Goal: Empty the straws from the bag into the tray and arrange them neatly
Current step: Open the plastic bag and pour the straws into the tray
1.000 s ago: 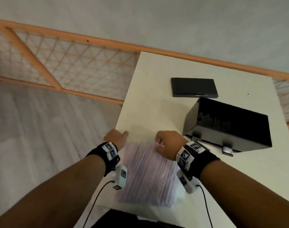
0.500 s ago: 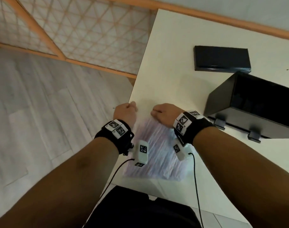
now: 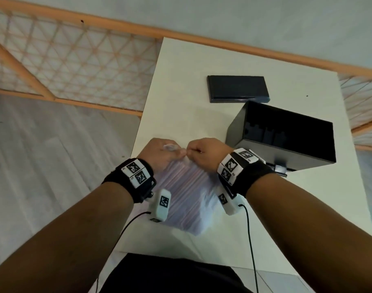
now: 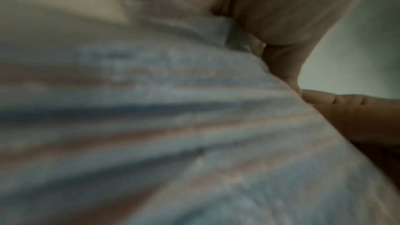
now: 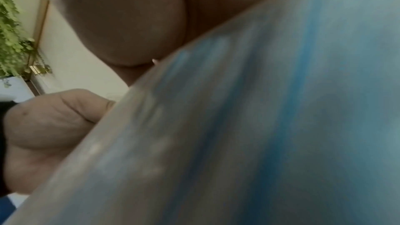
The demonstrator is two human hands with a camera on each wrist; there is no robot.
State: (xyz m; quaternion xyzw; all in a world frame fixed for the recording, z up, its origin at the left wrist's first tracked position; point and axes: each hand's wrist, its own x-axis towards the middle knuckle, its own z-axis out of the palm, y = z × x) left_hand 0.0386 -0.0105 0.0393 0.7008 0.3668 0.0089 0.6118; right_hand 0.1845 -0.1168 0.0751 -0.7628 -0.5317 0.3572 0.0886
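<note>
Right now the clear plastic bag of pastel striped straws (image 3: 187,193) hangs from my two hands in the centre of the head view, lifted off the white bench (image 3: 180,85), with its gathered top edge at the upper end and its closed bottom pointing down toward the lower middle of the frame. The straws (image 4: 173,126) inside run lengthwise along the bag, so their long axis goes from my knuckles down toward my body, slightly slanted to the lower right.

My left hand (image 3: 159,154) is curled tight, pinching the top edge of the bag on its left side; my right hand (image 3: 208,153) is curled the same way, pinching the edge right beside it, the two fists almost touching. Both wrist views show little beyond blurred plastic pressed against my palms.

The open black rectangular tray (image 3: 286,134) sits to the right and a little above my hands in the frame, its opening facing up and toward me. My right hand is the nearer one to it. A flat black lid-like slab (image 3: 238,88) lies farther up, beyond the tray.

I judge the bag is still sealed or only starting to part, so the mouth must open before I swing it right over the tray.
</note>
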